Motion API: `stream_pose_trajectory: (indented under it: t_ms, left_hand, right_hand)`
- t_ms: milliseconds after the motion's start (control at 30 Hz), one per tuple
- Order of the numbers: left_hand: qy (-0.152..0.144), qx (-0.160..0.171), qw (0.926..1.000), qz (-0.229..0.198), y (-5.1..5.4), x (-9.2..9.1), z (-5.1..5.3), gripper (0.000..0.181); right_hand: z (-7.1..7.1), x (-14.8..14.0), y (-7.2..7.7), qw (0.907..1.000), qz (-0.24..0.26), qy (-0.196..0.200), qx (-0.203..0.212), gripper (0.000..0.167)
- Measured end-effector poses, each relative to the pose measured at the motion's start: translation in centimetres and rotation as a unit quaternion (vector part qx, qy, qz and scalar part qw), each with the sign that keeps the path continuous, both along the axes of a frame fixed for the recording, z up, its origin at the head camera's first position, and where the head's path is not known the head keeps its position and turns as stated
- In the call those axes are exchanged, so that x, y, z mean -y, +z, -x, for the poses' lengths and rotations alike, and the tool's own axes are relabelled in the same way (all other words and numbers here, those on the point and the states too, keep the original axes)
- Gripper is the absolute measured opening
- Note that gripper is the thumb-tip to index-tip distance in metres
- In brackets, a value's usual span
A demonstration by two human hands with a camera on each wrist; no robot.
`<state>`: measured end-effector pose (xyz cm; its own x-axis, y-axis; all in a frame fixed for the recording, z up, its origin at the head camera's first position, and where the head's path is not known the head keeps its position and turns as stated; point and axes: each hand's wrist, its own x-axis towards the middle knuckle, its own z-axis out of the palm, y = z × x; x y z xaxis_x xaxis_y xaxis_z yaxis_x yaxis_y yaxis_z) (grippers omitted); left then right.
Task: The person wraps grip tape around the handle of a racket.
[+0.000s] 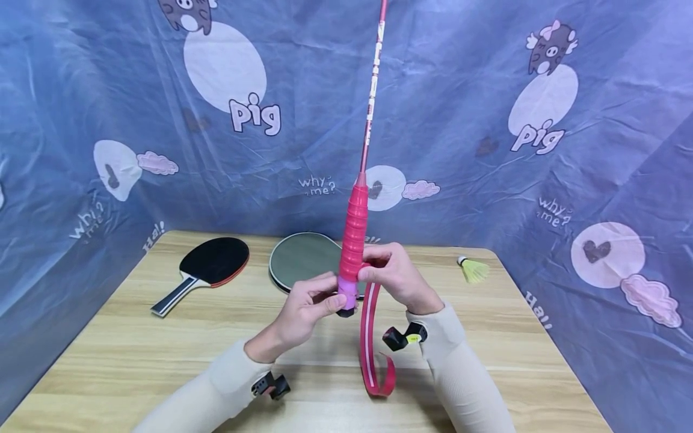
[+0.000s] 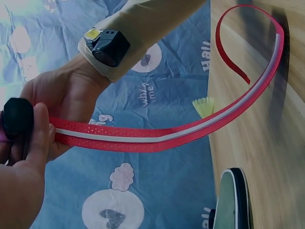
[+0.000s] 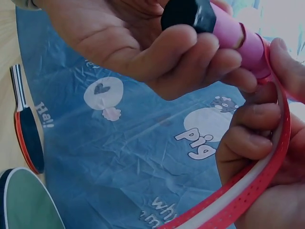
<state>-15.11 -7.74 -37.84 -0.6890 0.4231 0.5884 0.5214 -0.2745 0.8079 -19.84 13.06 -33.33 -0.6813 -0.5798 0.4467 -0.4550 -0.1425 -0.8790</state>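
Observation:
A badminton racket stands upright in the head view, its handle (image 1: 354, 234) wrapped in red grip tape on the upper part. Lower down, the pink-purple handle end and the black butt cap (image 3: 188, 18) are bare of red tape. My left hand (image 1: 305, 307) grips this lower end between thumb and fingers. Beside the handle, my right hand (image 1: 397, 276) pinches the red perforated grip tape (image 1: 369, 337) where it leaves the wrapped part. The tape's loose length, with a pale strip along it, hangs and curls at its free end (image 2: 233, 69). The racket head is out of view.
A black-and-red table tennis bat (image 1: 213, 263) lies on the wooden table (image 1: 124, 355) at the left. Behind the hands lies a rounded green-faced object with a white rim (image 1: 303, 258). A yellow shuttlecock (image 1: 473, 269) is at the back right. Blue patterned cloth (image 1: 319, 120) surrounds the table.

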Motion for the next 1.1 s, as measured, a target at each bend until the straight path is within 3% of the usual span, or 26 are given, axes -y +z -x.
stream_pose_trajectory:
  t_ms: [100,233,333,467,567,667,733,767,1000,1100]
  left_hand:
    - [-0.033,0.007,0.9994,0.002,0.1,0.1,0.2,0.028]
    - [-0.031,-0.003,0.9994,0.014,-0.1,0.3,0.3,0.027]
    - [0.014,-0.015,0.9994,0.027,-0.1,0.2,0.4,0.023]
    - [0.114,-0.015,0.9928,0.034,-0.2,-0.2,0.4,0.021]
    - [0.208,-0.045,0.9761,0.044,-0.5,-0.5,0.3,0.022]
    - [0.296,-0.104,0.9473,0.065,-0.8,-0.8,0.4,0.021]
    - [0.332,-0.141,0.9298,0.074,-1.0,-0.9,0.5,0.023]
    - [0.342,-0.152,0.9243,0.077,-1.0,-0.9,0.5,0.025]
    - [0.389,-0.165,0.9029,0.082,-1.0,-0.8,0.5,0.038]
    - [0.398,-0.163,0.9001,0.071,-0.9,-0.8,0.5,0.036]
  right_hand:
    - [0.3,0.0,-0.2,0.9992,0.021,0.034,0.007,0.02]
    - [0.3,0.1,-0.3,0.9987,0.031,0.04,0.001,0.02]
    - [0.1,0.3,-0.2,0.9995,0.029,0.004,-0.012,0.019]
    - [-0.2,0.5,-0.1,0.9972,0.017,-0.07,-0.023,0.019]
    - [-0.2,0.8,-0.1,0.9925,0.006,-0.117,-0.035,0.023]
    - [-0.3,1.4,-0.4,0.986,0.001,-0.157,-0.056,0.025]
    - [-0.4,1.8,-0.6,0.9799,0.001,-0.185,-0.074,0.021]
    - [-0.5,2.1,-0.7,0.9771,0.002,-0.197,-0.081,0.02]
    - [-1.2,3.6,-1.1,0.9681,0.024,-0.23,-0.096,0.014]
    - [-1.4,3.8,-1.0,0.9682,0.019,-0.233,-0.089,0.015]
